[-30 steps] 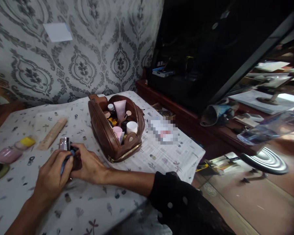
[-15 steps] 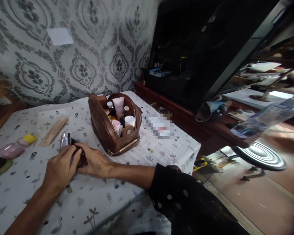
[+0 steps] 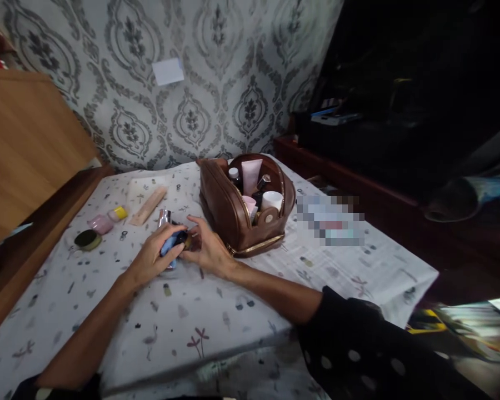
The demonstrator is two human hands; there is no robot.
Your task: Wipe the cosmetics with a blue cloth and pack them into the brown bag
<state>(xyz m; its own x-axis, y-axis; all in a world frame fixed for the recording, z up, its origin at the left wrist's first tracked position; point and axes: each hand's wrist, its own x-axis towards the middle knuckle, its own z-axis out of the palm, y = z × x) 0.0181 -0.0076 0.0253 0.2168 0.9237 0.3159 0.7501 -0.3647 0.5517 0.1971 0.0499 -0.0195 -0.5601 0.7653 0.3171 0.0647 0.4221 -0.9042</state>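
Observation:
My left hand [image 3: 152,253] curls around a small blue object [image 3: 169,243] low over the cloth; its exact kind is hidden by the fingers. Against it, my right hand [image 3: 212,250] grips a small dark bottle [image 3: 194,242] between thumb and fingers. A round black part [image 3: 182,237] shows between the two hands. Just behind them stands a silver-topped container [image 3: 164,216]. To the right of my hands sits a brown toiletry bag [image 3: 216,203], unzipped, with a pink tube [image 3: 251,175], a white jar [image 3: 272,200] and other bottles inside.
On the left of the patterned cloth [image 3: 158,333] lie a beige tube [image 3: 149,205], a yellow-capped item [image 3: 118,213], a pink container [image 3: 100,224] and a dark-lidded round jar [image 3: 87,240]. A blurred-out item [image 3: 331,221] lies right of the bag. A large black screen [image 3: 408,100] stands behind.
The view has swung left, so the table things appear further right. My hands have parted slightly, and the blue object and small bottle between them now show.

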